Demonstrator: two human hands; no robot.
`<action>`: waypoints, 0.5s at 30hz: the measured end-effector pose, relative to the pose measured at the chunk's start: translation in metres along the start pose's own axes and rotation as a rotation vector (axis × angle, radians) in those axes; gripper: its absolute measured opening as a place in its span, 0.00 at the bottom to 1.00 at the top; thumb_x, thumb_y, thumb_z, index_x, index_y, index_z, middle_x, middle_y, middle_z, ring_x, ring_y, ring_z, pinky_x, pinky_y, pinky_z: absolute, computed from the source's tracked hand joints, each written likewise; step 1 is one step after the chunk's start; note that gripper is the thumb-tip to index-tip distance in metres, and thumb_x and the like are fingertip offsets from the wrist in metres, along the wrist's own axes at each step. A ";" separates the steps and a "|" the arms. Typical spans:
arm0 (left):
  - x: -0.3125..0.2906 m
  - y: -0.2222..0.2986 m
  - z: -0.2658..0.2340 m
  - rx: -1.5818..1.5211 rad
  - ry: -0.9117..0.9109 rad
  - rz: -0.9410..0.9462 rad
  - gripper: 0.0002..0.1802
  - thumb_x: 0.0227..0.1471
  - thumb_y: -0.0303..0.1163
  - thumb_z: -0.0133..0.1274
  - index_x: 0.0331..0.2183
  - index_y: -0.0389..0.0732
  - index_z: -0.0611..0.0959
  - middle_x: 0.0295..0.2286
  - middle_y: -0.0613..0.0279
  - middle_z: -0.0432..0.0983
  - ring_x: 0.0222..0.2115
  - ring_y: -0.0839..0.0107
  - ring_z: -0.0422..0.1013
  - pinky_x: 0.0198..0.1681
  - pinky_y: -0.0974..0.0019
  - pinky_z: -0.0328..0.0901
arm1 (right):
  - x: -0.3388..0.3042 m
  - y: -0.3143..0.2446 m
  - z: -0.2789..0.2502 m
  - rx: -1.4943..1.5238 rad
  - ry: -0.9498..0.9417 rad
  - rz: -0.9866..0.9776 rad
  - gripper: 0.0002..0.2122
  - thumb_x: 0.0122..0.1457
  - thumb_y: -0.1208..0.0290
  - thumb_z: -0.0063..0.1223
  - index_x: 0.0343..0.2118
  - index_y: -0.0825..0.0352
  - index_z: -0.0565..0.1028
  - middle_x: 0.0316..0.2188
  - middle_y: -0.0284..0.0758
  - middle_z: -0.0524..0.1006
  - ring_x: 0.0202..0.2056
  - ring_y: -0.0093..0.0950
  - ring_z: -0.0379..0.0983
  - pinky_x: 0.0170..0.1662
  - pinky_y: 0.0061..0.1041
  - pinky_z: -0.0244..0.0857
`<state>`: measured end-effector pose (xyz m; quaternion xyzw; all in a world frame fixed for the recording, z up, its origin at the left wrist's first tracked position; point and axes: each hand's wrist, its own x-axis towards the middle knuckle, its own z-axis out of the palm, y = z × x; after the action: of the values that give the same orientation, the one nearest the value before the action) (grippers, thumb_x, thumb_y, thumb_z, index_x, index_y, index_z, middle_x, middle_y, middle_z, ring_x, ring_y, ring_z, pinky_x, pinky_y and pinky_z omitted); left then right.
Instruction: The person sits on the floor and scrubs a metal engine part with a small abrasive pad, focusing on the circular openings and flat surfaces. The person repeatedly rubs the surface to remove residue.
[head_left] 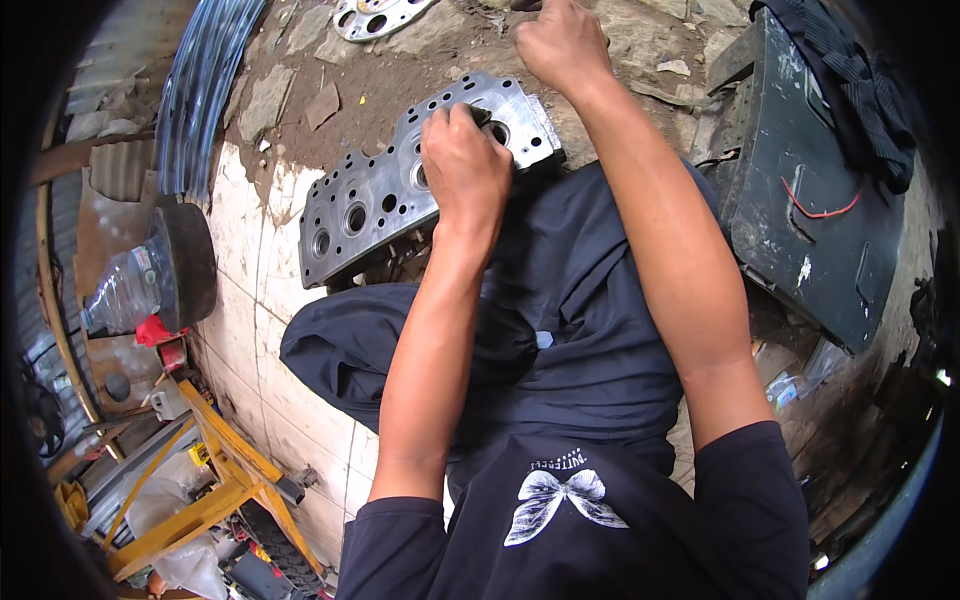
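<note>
A grey metal engine cylinder head (375, 177) with several round holes lies tilted on the ground before my crossed legs. On its top face, toward the right end, rests my left hand (466, 168). Its fingers are curled down, and a small dark thing (480, 116) shows beside them, too hidden to name. Farther off, beyond the right end of the cylinder head, my right hand (566, 48) is closed near the upper edge. A dark object (526, 5) at its fingers is mostly cut off by the picture's edge.
A flat metal plate with holes (398, 20) lies on the far dirt. Blue-grey corrugated strips (205, 90), a clear plastic bottle (125, 290) by a black round container (190, 265), and a yellow frame (215, 490) stand left. A dark panel (815, 240) with red wire leans right.
</note>
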<state>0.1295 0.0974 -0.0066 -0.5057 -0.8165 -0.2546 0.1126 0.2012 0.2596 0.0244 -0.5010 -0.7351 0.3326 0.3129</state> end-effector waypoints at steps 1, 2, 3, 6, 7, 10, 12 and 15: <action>0.001 -0.001 0.001 -0.065 -0.014 -0.022 0.06 0.45 0.22 0.64 0.30 0.32 0.87 0.29 0.43 0.82 0.32 0.46 0.79 0.42 0.49 0.73 | -0.001 -0.002 -0.002 0.010 0.003 0.021 0.17 0.55 0.73 0.50 0.49 0.62 0.78 0.48 0.48 0.83 0.53 0.49 0.78 0.57 0.48 0.69; 0.002 -0.003 0.003 -0.130 -0.028 -0.045 0.06 0.45 0.21 0.64 0.29 0.32 0.86 0.29 0.43 0.82 0.33 0.44 0.78 0.42 0.48 0.72 | 0.001 -0.002 -0.002 0.019 -0.002 0.040 0.17 0.55 0.73 0.50 0.49 0.62 0.78 0.47 0.49 0.83 0.53 0.49 0.78 0.57 0.48 0.69; 0.004 -0.006 0.004 -0.195 -0.043 -0.067 0.06 0.44 0.20 0.64 0.29 0.31 0.85 0.29 0.42 0.81 0.33 0.43 0.77 0.42 0.46 0.71 | 0.004 -0.003 -0.001 0.028 -0.006 0.059 0.17 0.56 0.72 0.51 0.49 0.62 0.78 0.47 0.49 0.83 0.53 0.50 0.77 0.57 0.48 0.69; 0.008 -0.007 0.002 -0.332 -0.088 -0.039 0.06 0.45 0.22 0.64 0.29 0.31 0.86 0.28 0.43 0.82 0.31 0.44 0.78 0.40 0.48 0.73 | -0.001 -0.011 0.009 0.014 -0.012 0.052 0.17 0.56 0.72 0.51 0.49 0.64 0.78 0.47 0.50 0.82 0.53 0.50 0.77 0.57 0.49 0.68; 0.008 -0.008 0.000 -0.333 -0.106 -0.013 0.07 0.46 0.24 0.66 0.31 0.32 0.87 0.28 0.45 0.83 0.29 0.48 0.80 0.39 0.52 0.74 | -0.002 -0.011 0.013 -0.002 -0.012 0.033 0.17 0.56 0.72 0.52 0.49 0.64 0.78 0.47 0.50 0.82 0.53 0.50 0.77 0.58 0.50 0.68; 0.013 -0.021 -0.011 -0.527 -0.299 -0.042 0.09 0.47 0.26 0.67 0.34 0.34 0.89 0.30 0.48 0.85 0.31 0.53 0.82 0.40 0.56 0.75 | -0.010 -0.010 0.023 0.046 -0.028 -0.050 0.17 0.56 0.71 0.52 0.49 0.66 0.77 0.47 0.51 0.81 0.53 0.51 0.77 0.58 0.50 0.68; 0.013 -0.034 -0.016 -0.612 -0.414 -0.062 0.10 0.50 0.26 0.66 0.37 0.35 0.90 0.32 0.53 0.87 0.32 0.64 0.82 0.40 0.63 0.74 | -0.011 -0.013 0.022 0.061 -0.051 -0.057 0.17 0.55 0.72 0.53 0.49 0.66 0.77 0.48 0.52 0.81 0.54 0.51 0.76 0.58 0.49 0.67; 0.015 -0.041 -0.031 -0.619 -0.568 -0.045 0.10 0.54 0.25 0.65 0.39 0.34 0.89 0.31 0.59 0.87 0.32 0.76 0.79 0.41 0.68 0.72 | -0.010 -0.009 0.024 0.045 -0.026 -0.067 0.17 0.55 0.72 0.53 0.49 0.65 0.77 0.48 0.52 0.81 0.54 0.51 0.76 0.59 0.49 0.66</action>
<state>0.0836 0.0778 0.0140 -0.5479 -0.7110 -0.3407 -0.2795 0.1809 0.2433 0.0166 -0.4646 -0.7479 0.3447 0.3255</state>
